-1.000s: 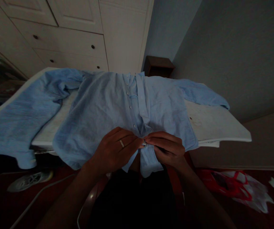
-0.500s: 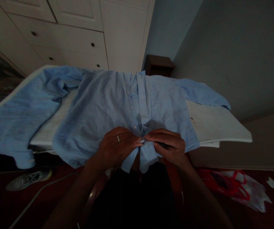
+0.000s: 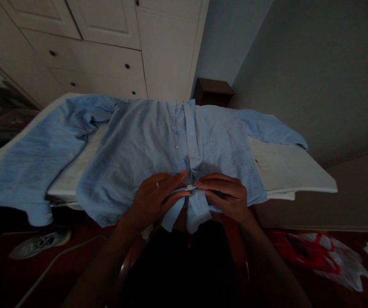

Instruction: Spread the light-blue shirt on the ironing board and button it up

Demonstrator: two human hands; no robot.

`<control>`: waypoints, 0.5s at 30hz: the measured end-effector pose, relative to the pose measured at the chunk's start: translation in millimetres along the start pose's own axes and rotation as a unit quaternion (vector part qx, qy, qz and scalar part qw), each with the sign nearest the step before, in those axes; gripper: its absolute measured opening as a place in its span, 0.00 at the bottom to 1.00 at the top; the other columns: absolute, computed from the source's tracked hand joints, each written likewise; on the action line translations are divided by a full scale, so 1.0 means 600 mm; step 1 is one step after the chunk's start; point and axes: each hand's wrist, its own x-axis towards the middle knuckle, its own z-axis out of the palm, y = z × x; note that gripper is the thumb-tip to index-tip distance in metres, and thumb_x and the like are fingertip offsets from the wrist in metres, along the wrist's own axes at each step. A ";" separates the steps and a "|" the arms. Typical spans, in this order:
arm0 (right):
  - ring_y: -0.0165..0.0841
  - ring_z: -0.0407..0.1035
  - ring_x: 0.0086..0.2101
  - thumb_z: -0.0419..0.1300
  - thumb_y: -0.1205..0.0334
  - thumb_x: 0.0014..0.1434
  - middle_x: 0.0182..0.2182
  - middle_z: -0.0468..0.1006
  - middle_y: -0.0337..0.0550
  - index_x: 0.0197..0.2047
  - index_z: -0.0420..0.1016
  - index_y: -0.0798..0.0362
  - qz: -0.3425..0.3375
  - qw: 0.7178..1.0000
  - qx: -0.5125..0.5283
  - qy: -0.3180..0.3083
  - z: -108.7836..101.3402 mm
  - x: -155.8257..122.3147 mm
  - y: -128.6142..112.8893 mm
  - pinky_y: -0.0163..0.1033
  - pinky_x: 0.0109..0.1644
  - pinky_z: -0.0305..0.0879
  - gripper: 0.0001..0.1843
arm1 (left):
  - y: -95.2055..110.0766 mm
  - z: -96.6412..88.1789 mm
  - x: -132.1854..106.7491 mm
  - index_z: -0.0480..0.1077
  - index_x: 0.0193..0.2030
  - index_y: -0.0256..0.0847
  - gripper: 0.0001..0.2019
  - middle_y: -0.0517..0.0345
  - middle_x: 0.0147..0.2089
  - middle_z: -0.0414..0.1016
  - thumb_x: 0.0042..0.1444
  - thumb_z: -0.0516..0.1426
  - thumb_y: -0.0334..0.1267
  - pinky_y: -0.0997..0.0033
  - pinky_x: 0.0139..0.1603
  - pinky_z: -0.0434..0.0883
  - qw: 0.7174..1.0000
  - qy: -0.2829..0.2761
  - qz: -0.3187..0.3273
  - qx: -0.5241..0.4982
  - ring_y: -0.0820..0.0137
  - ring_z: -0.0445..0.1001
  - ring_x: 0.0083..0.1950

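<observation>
A light blue button-up shirt (image 3: 145, 141) lies face up across a white ironing board (image 3: 286, 171), its sleeves spread to both sides. My left hand (image 3: 154, 199), with a ring on one finger, pinches the left edge of the shirt's front placket near the hem. My right hand (image 3: 227, 194) pinches the right edge of the placket. The fingertips of both hands meet at a small white button (image 3: 190, 187) low on the shirt. Other white buttons run up the placket toward the collar.
White drawers and cupboard doors (image 3: 100, 55) stand behind the board, with a dark wooden stand (image 3: 214, 90) in the corner. A red and white plastic bag (image 3: 321, 254) lies on the dark red floor at right. A shoe (image 3: 38, 243) and a cable lie at left.
My fingers have shifted slightly at the lowest buttons, and the white button now shows between the fingertips. The shirt and board have stayed in place.
</observation>
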 end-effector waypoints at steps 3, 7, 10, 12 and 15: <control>0.31 0.76 0.39 0.61 0.71 0.58 0.38 0.81 0.43 0.48 0.79 0.47 0.019 1.000 0.000 -0.002 0.000 0.000 0.000 0.37 0.41 0.74 0.16 | 0.002 -0.003 0.002 0.63 0.61 0.39 0.23 0.58 0.38 0.80 0.60 0.59 0.39 0.73 0.44 0.75 0.999 -0.018 -0.022 -0.016 0.73 0.77 0.40; 0.31 0.76 0.38 0.61 0.70 0.59 0.37 0.81 0.42 0.47 0.80 0.46 0.042 0.999 0.004 0.005 0.002 0.002 -0.002 0.37 0.40 0.74 0.15 | 0.003 -0.011 0.006 0.68 0.56 0.38 0.18 0.56 0.41 0.79 0.60 0.59 0.36 0.74 0.43 0.74 0.997 -0.045 -0.045 -0.044 0.74 0.77 0.41; 0.31 0.75 0.37 0.61 0.69 0.59 0.37 0.81 0.42 0.46 0.80 0.47 0.051 0.999 0.010 0.004 0.003 0.004 -0.003 0.37 0.39 0.73 0.14 | 0.001 -0.015 0.007 0.70 0.54 0.38 0.15 0.55 0.41 0.79 0.60 0.59 0.34 0.74 0.41 0.74 0.994 -0.060 -0.048 -0.076 0.74 0.77 0.40; 0.30 0.75 0.36 0.61 0.70 0.59 0.36 0.80 0.42 0.45 0.80 0.47 0.052 0.999 0.016 -0.001 0.002 0.006 -0.004 0.36 0.39 0.72 0.13 | 0.000 -0.015 0.008 0.72 0.51 0.39 0.12 0.56 0.39 0.79 0.60 0.58 0.33 0.74 0.39 0.73 0.992 -0.066 -0.043 -0.094 0.74 0.76 0.39; 0.30 0.75 0.37 0.61 0.70 0.58 0.35 0.80 0.42 0.45 0.79 0.49 0.043 0.999 0.024 -0.016 -0.001 0.009 -0.006 0.36 0.40 0.72 0.13 | 0.000 -0.012 0.008 0.74 0.46 0.39 0.09 0.56 0.36 0.79 0.60 0.59 0.33 0.74 0.37 0.73 0.993 -0.049 -0.036 -0.098 0.74 0.76 0.37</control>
